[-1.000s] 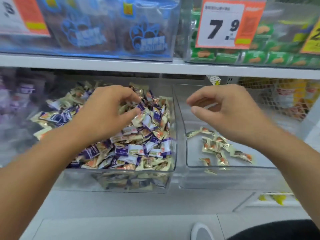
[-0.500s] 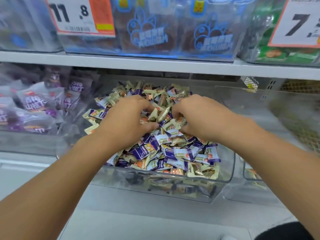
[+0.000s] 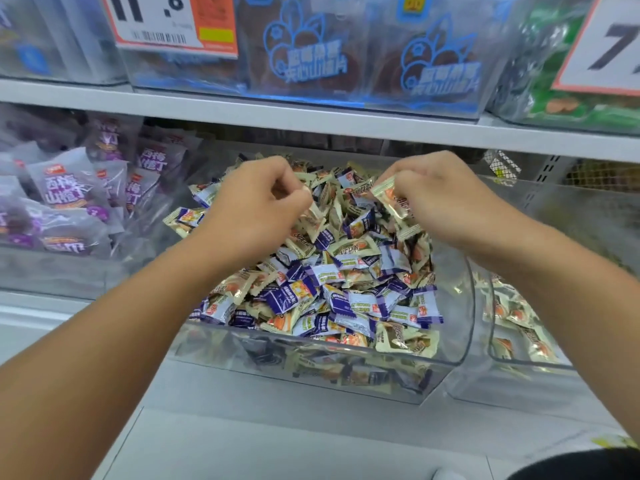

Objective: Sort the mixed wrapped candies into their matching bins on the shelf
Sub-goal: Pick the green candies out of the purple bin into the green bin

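- Clear bin (image 3: 450, 355) holds our mixed candies (image 3: 332, 292).
- Our left hand (image 3: 256, 209) pinches a cream candy (image 3: 313, 216) above the pile.
- Our right hand (image 3: 440, 199) grips cream candies (image 3: 394, 202).

White shelf (image 3: 242, 403) under clear bins (image 3: 311, 372)

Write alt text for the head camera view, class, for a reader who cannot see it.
Two bare hands pick cream-wrapped candies out of a clear bin heaped with mixed purple and cream candies; the right hand pinches a few, the left hand one. A bin to the right holds only cream candies.
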Available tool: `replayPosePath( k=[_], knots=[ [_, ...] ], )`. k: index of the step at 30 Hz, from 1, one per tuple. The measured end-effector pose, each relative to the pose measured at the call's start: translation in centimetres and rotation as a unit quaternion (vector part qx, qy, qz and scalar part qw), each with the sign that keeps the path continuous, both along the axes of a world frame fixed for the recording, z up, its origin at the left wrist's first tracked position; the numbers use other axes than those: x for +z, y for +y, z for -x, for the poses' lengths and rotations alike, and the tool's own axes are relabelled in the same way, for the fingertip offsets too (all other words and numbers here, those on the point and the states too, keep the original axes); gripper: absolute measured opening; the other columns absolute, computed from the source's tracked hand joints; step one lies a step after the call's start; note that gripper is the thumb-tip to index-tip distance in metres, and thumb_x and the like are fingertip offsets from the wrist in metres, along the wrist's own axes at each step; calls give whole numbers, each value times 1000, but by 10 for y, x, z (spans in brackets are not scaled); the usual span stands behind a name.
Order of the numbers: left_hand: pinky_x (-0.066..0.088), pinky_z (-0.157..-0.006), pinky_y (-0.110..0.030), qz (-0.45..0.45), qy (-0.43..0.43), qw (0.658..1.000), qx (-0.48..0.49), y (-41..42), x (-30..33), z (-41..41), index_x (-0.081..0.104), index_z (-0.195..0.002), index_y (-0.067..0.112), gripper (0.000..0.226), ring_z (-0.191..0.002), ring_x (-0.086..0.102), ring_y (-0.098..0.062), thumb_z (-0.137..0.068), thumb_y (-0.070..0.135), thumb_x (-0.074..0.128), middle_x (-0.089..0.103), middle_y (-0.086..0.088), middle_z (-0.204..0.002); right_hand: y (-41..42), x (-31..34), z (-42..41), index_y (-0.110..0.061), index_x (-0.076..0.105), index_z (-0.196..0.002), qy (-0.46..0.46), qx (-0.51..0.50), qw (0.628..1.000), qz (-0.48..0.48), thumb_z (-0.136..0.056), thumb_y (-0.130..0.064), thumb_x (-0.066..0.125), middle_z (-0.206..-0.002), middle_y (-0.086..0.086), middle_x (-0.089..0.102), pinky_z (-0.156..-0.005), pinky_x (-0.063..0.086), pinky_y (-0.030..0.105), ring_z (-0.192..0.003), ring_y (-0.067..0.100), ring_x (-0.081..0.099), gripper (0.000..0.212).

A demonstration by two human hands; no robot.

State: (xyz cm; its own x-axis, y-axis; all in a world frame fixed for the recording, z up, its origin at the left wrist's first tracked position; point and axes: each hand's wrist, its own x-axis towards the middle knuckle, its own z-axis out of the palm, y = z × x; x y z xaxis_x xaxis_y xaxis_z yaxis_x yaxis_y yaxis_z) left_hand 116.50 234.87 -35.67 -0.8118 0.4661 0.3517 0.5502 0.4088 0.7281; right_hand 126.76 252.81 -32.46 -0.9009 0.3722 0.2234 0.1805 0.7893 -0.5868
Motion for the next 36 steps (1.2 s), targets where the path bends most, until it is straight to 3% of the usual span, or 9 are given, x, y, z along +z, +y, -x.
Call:
replayPosePath(
  k=[5,8,12,15,19,25,28,32,36],
  knots=[
    [59,-78,-51,-103,-132,986,-8,-6,8,-2,47,-82,10,11,-77,74,-17,-93,13,48,76,-1,-80,-17,-2,19,-16,50,-83,-10,-30,981,192,-90,-20,41,-77,11,34,-52,25,34,-59,22,24,12],
    [58,-58,-40,-138,-169,976,16,-12,10,0,45,-87,11,8,-59,71,-25,-94,12,49,62,-7,-60,-25,-8,23,-15,38,-65,-18,-2,999,45,-94,-48,51,-56,7,28,-53,22,30,-48,19,25,46],
    [39,-45,-23,21,-22,996,84,-23,8,7,53,-92,19,11,-41,49,-13,-93,27,61,58,0,-65,-22,-23,32,-16,32,-58,-33,-38,991,-123,-74,-68,72,-49,-2,33,-45,24,27,-45,18,34,67],
    [32,-46,-20,146,78,984,68,-29,11,3,66,-89,25,14,-50,49,-4,-86,39,71,63,6,-70,-21,-31,41,-14,49,-65,-43,-43,987,-147,-72,-68,73,-57,-1,45,-49,33,29,-57,21,50,59],
    [54,-76,-33,246,83,966,5,-30,9,4,76,-94,31,24,-83,62,-16,-76,47,79,71,-1,-107,-21,-33,44,-11,71,-75,-40,-4,984,-171,-78,-36,74,-58,2,55,-48,38,27,-58,21,56,26],
    [55,-81,-42,306,104,944,62,-15,-1,4,73,-103,20,58,-95,63,-25,-71,69,70,67,-4,-103,-15,-9,24,-20,62,-81,-23,48,994,-96,-78,-27,71,-73,-2,64,-60,48,31,-65,19,57,12],
    [55,-70,-38,314,92,941,88,-8,-4,4,73,-95,9,63,-82,64,-27,-70,68,73,66,-8,-91,-9,-1,14,-28,67,-95,-62,83,989,-104,-81,-25,69,-99,-5,71,-78,56,35,-86,18,68,15],
    [46,-74,-35,262,76,960,63,-4,-3,0,71,-111,22,52,-95,60,-28,-71,53,82,63,-6,-116,-5,-1,4,-34,72,-112,-146,112,960,-212,-84,-39,74,-110,-14,66,-82,44,28,-101,15,61,28],
    [35,-50,-23,145,49,987,40,-8,2,-3,60,-80,25,21,-61,59,-16,-78,34,79,66,4,-89,-5,-4,2,-37,60,-131,-209,81,926,-302,-79,-49,78,-129,-4,62,-86,50,37,-113,26,59,56]
  ],
)
